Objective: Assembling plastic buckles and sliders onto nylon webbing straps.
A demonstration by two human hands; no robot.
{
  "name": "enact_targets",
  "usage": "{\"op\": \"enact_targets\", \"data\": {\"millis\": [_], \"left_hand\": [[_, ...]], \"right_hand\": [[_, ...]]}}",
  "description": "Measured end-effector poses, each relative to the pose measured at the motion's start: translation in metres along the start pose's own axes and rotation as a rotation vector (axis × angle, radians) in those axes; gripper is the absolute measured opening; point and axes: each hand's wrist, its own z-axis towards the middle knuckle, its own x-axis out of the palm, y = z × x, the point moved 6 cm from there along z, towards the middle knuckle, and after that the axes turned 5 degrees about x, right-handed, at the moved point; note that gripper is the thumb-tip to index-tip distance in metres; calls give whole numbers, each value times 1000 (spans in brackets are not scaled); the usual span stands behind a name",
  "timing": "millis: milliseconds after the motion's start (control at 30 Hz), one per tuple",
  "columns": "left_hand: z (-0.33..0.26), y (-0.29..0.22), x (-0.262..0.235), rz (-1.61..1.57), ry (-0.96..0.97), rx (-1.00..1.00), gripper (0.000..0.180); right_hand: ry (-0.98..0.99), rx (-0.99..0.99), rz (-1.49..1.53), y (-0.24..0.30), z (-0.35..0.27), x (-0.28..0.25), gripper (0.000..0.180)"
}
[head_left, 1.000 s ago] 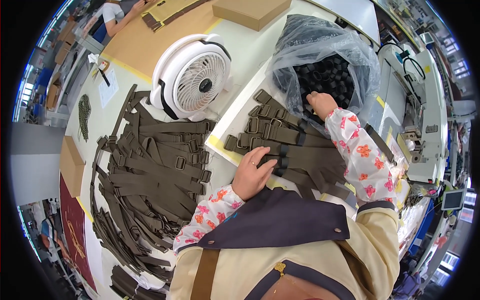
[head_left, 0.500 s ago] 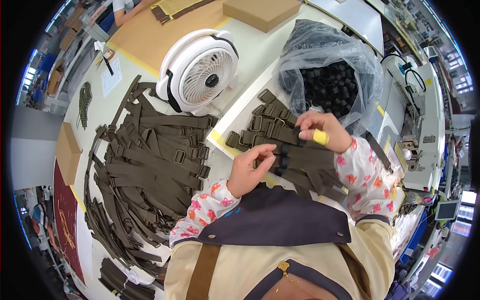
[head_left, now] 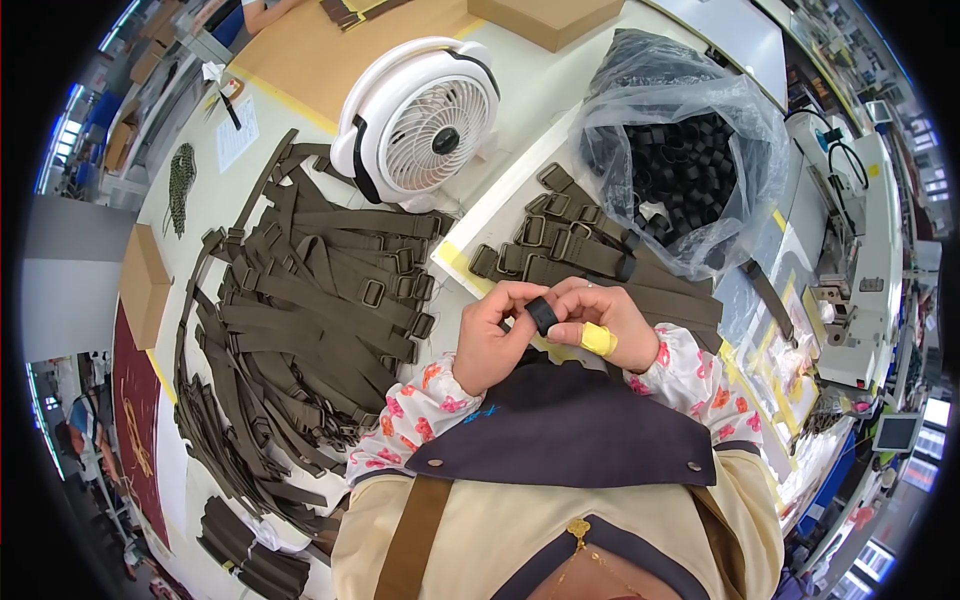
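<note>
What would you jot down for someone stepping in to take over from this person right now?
Left hand and right hand, one finger yellow-taped, together pinch a small black loop near the chest.
Black loops fill the clear plastic bag, ahead right.
Short brown straps lie just ahead; a big pile of straps lies left, by the white fan.
Done: loop picked up.
Left: seemingly fitting it to a strap.

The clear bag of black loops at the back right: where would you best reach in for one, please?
Probably through the clear bag's open mouth facing the person, coming from the near side: the black loops lie exposed there, so fingers can pinch one by its rim.
</note>
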Motion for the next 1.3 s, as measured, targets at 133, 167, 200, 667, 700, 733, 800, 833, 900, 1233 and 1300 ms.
{"op": "enact_targets", "data": {"millis": [133,167,200,667,700,733,800,833,900,1233,1300], "left_hand": [[-7,-2,-5,-177,112,-126,20],[-12,5,-7,-132,126,-30,22],[-11,2,-6,-12,149,-17,20],[-56,24,-118,1159,157,76,33],[-59,30,-143,1334,170,49,30],[-62,33,-163,1462,150,87,29],[-64,42,-186,1660,177,99,36],[-63,44,-189,1620,199,70,34],[-56,45,-190,1566,238,65,31],[-24,-42,-172,1454,-101,533,31],[-19,-48,-139,1171,86,507,42]], "right_hand": [[61,-23,-55,0,0,6,8],[53,-62,-205,2,-1,9,9],[32,-106,-348,1,-1,9,10],[159,209,-377,-76,12,14,19],[153,211,-375,-78,11,12,19],[150,227,-288,-80,11,11,19],[143,241,-196,-83,11,12,18],[148,235,-190,-85,11,15,19],[123,225,-184,-85,11,16,21],[18,236,-7,-81,10,9,21],[11,256,138,-75,15,15,19]]}}
